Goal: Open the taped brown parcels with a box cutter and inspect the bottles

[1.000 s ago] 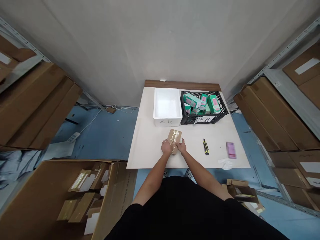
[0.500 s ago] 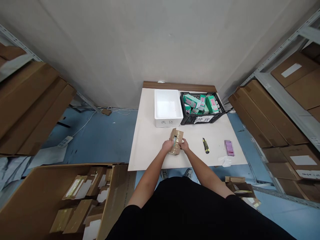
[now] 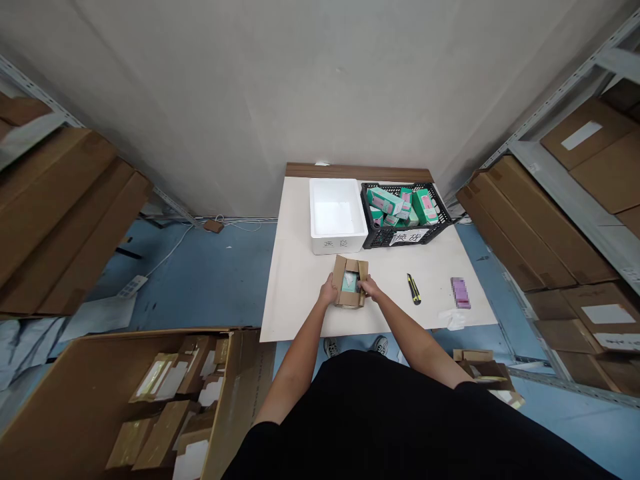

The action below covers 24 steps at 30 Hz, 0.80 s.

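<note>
A small cardboard box (image 3: 340, 298) rests near the front of the white table, its flaps spread apart at the top. Inside it a teal and white box (image 3: 349, 282) shows. My left hand (image 3: 328, 291) grips the cardboard box at its left side. On the opposite side my right hand (image 3: 369, 287) is closed on the right flap, some fingertips hidden at the opening. Right of the hands lies a black and yellow box cutter (image 3: 413, 289).
Behind stand a white foam bin (image 3: 338, 245) and a black crate (image 3: 400, 238) holding several green boxes. A purple blurred item (image 3: 461, 293) and a white crumpled piece (image 3: 453, 320) lie at right. A large carton (image 3: 240, 373) with several parcels stands at lower left.
The cardboard box's flaps have been pulled apart, uncovering the teal box inside. Both hands have shifted slightly, still holding the box's sides.
</note>
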Tool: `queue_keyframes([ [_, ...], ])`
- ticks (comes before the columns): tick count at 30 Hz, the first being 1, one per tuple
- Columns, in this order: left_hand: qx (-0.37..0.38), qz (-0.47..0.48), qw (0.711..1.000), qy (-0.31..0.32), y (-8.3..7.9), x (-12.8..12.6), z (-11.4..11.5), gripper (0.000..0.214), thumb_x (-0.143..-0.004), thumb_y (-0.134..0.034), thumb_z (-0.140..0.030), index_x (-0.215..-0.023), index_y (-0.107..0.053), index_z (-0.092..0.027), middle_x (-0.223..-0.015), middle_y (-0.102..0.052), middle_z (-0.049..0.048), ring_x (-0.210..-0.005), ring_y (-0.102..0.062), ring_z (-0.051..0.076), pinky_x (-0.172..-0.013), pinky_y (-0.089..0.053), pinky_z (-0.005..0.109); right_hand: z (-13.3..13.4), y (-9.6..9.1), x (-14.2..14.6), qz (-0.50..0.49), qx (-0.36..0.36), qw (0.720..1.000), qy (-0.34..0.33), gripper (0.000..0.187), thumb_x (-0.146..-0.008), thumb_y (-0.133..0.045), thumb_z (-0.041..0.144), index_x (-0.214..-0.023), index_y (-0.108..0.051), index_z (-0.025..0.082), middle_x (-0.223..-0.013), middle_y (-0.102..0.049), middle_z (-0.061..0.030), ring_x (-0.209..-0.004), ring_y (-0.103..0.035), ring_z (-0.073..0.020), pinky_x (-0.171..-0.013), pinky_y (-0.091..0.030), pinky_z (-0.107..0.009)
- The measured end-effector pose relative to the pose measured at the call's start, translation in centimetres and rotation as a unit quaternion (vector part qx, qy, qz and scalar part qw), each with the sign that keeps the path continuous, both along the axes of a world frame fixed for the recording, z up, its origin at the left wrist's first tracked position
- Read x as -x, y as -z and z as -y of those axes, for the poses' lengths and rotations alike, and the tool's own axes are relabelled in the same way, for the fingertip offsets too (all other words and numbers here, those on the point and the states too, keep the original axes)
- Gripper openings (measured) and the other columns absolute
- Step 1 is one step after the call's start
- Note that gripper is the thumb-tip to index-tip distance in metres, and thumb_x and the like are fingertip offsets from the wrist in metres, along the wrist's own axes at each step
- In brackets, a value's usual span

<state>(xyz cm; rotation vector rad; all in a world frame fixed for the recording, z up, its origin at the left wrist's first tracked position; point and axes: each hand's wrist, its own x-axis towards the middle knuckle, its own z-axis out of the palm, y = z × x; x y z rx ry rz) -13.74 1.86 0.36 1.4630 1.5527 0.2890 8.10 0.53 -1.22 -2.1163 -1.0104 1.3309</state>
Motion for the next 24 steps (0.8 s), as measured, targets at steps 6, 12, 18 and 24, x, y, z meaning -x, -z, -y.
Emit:
queue_keyframes([
  [6,0.02,-0.041,0.999,-0.005,0.0,0.5,-0.3,0.082,-0.095,-0.061,-0.022,-0.17,-0.029,-0.029,-0.147,-0.071,0.0071,-0.129,-0.07,0.024,-0.103,-0.056,0.033,0.9,-0.9,-1.5,-0.124,0.02,0.992,0.022,0.02,-0.074,-0.062,0.024,-0.094,-0.065,0.019,-0.081,-0.072,-0.0052,-0.075,-0.069,-0.0231,-0.063,-0.057,-0.03],
  [12,-0.144,-0.157,0.963,0.164,-0.5,-0.2,-0.1,0.076,-0.089,-0.066,-0.011,-0.161,-0.052,-0.03,-0.177,-0.036,0.0076,-0.166,-0.025,0.031,-0.13,-0.035,0.049,3.2,-0.2,-2.8,-0.215,-0.024,0.969,0.121,0.04,-0.078,-0.071,0.023,-0.118,-0.064,0.021,-0.108,-0.079,-0.0082,-0.096,-0.076,-0.0253,-0.079,-0.063,-0.036],
  [18,-0.149,-0.102,0.946,0.269,-0.4,-1.6,1.4,0.028,-0.098,-0.06,-0.022,-0.111,-0.084,-0.023,-0.165,-0.055,0.0054,-0.167,-0.023,0.032,-0.136,-0.02,0.06,4.9,0.6,-3.6,-0.037,0.02,0.992,0.123,0.044,-0.086,-0.079,0.039,-0.121,-0.058,0.021,-0.106,-0.077,-0.0077,-0.093,-0.074,-0.0232,-0.08,-0.061,-0.034],
  [24,-0.163,-0.022,0.95,0.264,1.4,1.1,4.2,0.034,-0.088,-0.082,-0.045,-0.115,-0.085,-0.025,-0.171,-0.045,0.0062,-0.168,-0.014,0.04,-0.134,-0.024,0.064,4.0,-0.7,-3.1,0.216,-0.071,0.973,0.026,0.058,-0.081,-0.083,0.035,-0.131,-0.057,0.02,-0.133,-0.064,-0.0134,-0.119,-0.06,-0.0295,-0.097,-0.052,-0.036],
])
